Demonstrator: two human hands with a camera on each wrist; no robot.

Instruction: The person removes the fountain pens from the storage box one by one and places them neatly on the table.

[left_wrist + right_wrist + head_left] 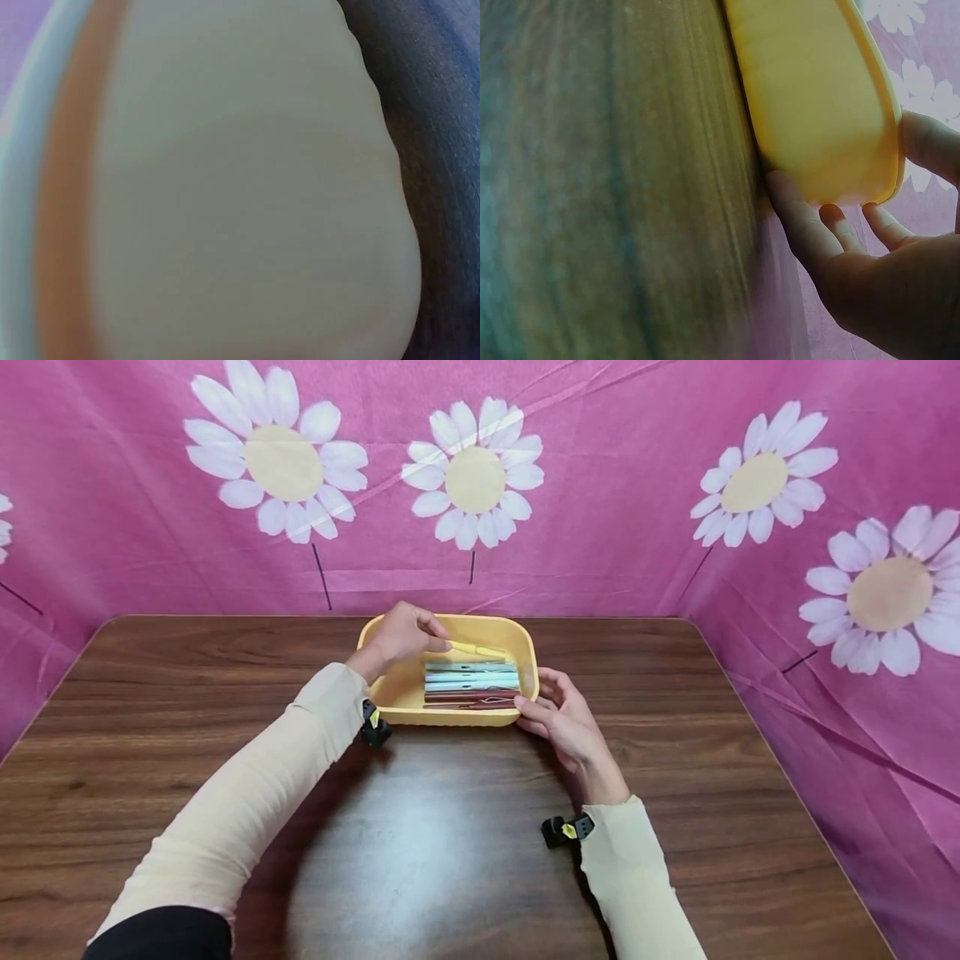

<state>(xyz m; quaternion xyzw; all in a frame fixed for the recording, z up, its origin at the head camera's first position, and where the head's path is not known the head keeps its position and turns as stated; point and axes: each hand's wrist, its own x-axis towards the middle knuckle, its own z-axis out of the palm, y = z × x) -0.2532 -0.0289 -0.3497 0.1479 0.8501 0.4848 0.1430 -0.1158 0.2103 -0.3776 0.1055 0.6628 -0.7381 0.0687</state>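
Observation:
A yellow plastic basket [450, 718] stands near the table's far edge. Over its back left side, my left hand [401, 633] pinches a yellow pen [472, 649] by its left end, the pen lying slantwise inside the basket. In front of that pen lie several light blue pens [471, 677] and brown pens [457, 697] with clips, side by side. At the front right corner my right hand [566, 718] grips the basket, thumb at the rim and fingers against the outer wall, as the right wrist view also shows. The basket's pale wall [255, 210] fills the left wrist view, hiding the left hand there.
The brown wood-grain table [675, 760] extends around the basket, with a bright glare in front of it. Behind and to the right hangs a pink cloth [600, 527] printed with white daisies. Each wrist carries a small black camera [373, 727].

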